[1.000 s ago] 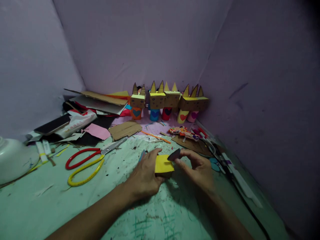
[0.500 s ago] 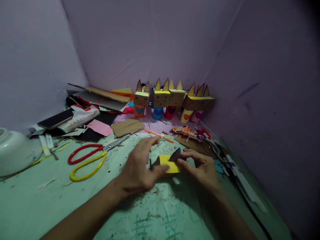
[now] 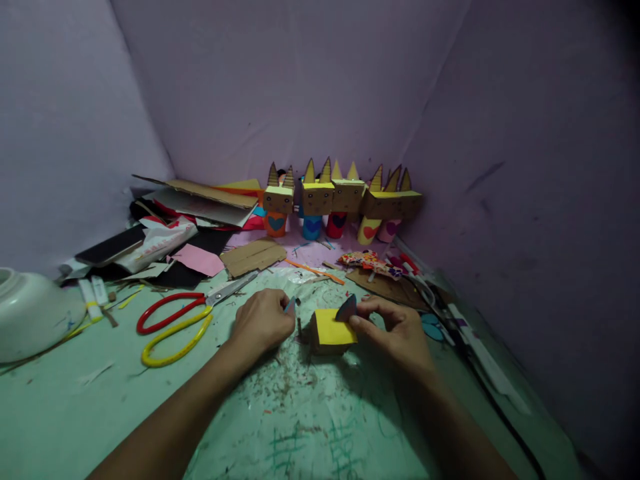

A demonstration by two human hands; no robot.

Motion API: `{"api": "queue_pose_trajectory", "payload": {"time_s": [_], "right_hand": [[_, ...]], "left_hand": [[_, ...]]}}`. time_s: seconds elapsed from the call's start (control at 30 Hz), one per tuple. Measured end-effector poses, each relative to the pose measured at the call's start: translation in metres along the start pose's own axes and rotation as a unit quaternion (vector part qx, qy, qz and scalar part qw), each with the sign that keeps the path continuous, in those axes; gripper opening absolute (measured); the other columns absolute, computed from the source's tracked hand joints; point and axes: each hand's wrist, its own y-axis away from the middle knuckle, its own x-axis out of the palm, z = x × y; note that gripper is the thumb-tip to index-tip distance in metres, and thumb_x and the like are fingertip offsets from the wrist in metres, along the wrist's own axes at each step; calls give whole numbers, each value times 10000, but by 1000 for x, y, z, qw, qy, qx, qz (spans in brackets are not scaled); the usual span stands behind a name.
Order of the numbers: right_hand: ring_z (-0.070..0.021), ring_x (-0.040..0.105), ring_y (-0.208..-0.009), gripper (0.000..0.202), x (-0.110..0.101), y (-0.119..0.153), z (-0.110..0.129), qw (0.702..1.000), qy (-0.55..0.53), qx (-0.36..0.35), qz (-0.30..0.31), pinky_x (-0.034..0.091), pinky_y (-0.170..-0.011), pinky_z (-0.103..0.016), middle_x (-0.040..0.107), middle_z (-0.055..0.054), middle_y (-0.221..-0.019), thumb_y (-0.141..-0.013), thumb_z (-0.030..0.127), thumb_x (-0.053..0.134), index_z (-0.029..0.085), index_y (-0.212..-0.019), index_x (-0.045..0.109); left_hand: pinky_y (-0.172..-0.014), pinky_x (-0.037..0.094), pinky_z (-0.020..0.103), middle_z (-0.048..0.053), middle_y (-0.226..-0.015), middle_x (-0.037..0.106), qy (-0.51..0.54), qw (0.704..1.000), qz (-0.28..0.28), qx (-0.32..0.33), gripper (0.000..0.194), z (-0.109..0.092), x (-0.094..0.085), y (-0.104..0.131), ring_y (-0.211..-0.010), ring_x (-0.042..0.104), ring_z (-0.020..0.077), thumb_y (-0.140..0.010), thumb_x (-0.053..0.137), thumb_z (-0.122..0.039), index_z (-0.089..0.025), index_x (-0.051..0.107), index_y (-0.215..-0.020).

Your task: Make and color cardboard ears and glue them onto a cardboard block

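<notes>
A small cardboard box with a yellow top (image 3: pixel 334 327) sits on the green table in front of me. My right hand (image 3: pixel 397 333) pinches a dark blue-grey pointed ear piece (image 3: pixel 345 309) between thumb and fingers, upright at the right side of the box's top. To the left of the box, my left hand (image 3: pixel 264 323) has its fingers closed on a small light blue paper piece (image 3: pixel 290 305), whose tip pokes out; the rest is hidden. Scissors (image 3: pixel 223 295) with one red and one yellow handle lie left of that hand.
Several box-headed figures (image 3: pixel 319 200) with pointed ears stand on coloured tubes at the back. Cardboard sheets (image 3: pixel 200 190) and paper scraps are piled at the back left. A white rounded pot (image 3: pixel 37 317) stands at the left edge; a black cable (image 3: pixel 480 373) runs along the right.
My left hand has drawn away leftward from the box and its fingers have closed on the light blue piece. My right hand stays at the box with the dark ear piece.
</notes>
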Motion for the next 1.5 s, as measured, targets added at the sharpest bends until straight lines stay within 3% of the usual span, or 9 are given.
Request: {"api": "queue_pose_trajectory", "payload": {"time_s": [0.1,0.27,0.33,0.47,0.6,1.17,1.5], "right_hand": [[-194,594,-650,53,0,-1,3,1000,18,17,7,452,-652,-328,656,-27,-648,-624,220,665,183,-652,692],[-197,593,-652,75,1,-2,4,1000,5,23,9,448,-650,-327,656,-36,-653,-607,231,655,173,-642,688],[-195,590,-653,70,1,-2,5,1000,-5,24,7,446,-649,-326,654,-38,-658,-602,222,656,172,-641,686],[-187,585,-651,56,1,-2,6,999,-22,25,10,445,-650,-324,651,-36,-650,-594,202,653,172,-630,685],[-184,582,-641,59,1,-2,6,999,-33,26,13,447,-636,-320,645,-36,-638,-587,201,661,168,-627,690],[-186,584,-636,58,3,-3,8,998,-46,35,15,453,-624,-326,640,-33,-632,-580,210,661,173,-618,687],[-188,563,-630,61,4,-3,6,999,-41,30,14,444,-628,-343,635,-40,-623,-577,216,654,175,-609,685]], "left_hand": [[-485,307,235,-10,-496,525,100,994,49,5,95,-4,-13,-3,-480,452,126,-625,571,-218,-171,592,-545],[-457,343,210,-38,-500,496,269,956,87,81,166,-18,-27,8,-456,439,97,-707,545,-294,-147,614,-676],[-467,356,203,-22,-561,543,257,954,102,114,147,-24,-22,15,-485,459,94,-728,530,-247,-145,635,-721],[-513,380,199,2,-671,612,218,963,53,148,143,-28,-7,21,-569,508,100,-755,520,-185,-152,659,-753],[-590,418,216,19,-735,653,210,962,46,167,145,-28,0,20,-672,566,129,-761,534,-170,-147,676,-769],[-502,389,216,14,-626,614,123,973,20,193,145,-26,1,22,-523,524,106,-753,535,-161,-127,674,-732],[-508,392,222,20,-621,596,125,970,20,206,159,-27,1,22,-553,532,119,-753,517,-162,-127,669,-720]]}}
